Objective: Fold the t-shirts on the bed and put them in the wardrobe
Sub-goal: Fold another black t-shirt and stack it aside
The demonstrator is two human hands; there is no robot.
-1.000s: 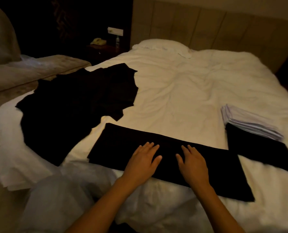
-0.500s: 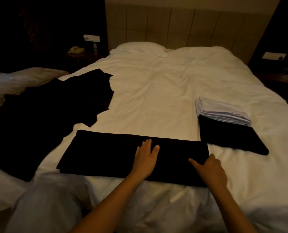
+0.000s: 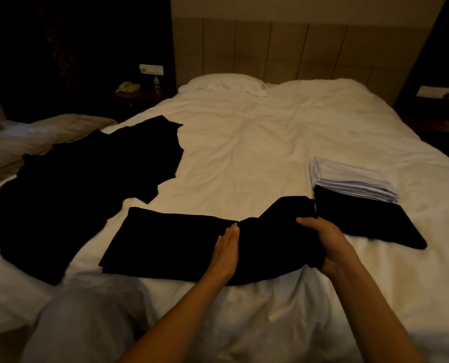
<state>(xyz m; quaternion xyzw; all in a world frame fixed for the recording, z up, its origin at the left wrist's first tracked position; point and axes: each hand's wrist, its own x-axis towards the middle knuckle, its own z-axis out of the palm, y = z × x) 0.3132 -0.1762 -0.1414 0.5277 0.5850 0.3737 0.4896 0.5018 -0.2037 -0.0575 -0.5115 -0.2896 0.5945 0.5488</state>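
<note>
Low in the frame, two bare forearms reaching up from the bottom edge over the white bed (image 3: 244,158); at centre, left hand (image 3: 226,251) laid flat with straight fingers (image 3: 231,231) pressed on the middle of the black t-shirt strip (image 3: 171,242), serving as the crease line; just right of centre, right hand (image 3: 325,244) with fingers curled round the strip's right end, that end lifted and bunched off the bed, thumb side uppermost.

Risks from here, as judgement only: lifted end bunched rather than taut, so likely to land crooked or wrinkled over the left half if carried across without being spread; crease apt to wander if the flat palm slides on the soft, rumpled duvet; near edge of the strip close to the bed's edge, so liable to drag or slip toward the lower frame when pulled.

Right of centre, touching or nearly touching the lifted end, a folded black t-shirt (image 3: 362,224) with a folded white stack (image 3: 349,179) partly on its far side; easily snagged or toppled by a careless sweep of the right hand.

Centre left, a spread heap of unfolded black t-shirts (image 3: 82,184) awaiting folding; dim light and black on black, so edges hard to match.

Far upper frame, pillow (image 3: 223,83) and headboard (image 3: 296,51); wardrobe nowhere in sight.
</note>
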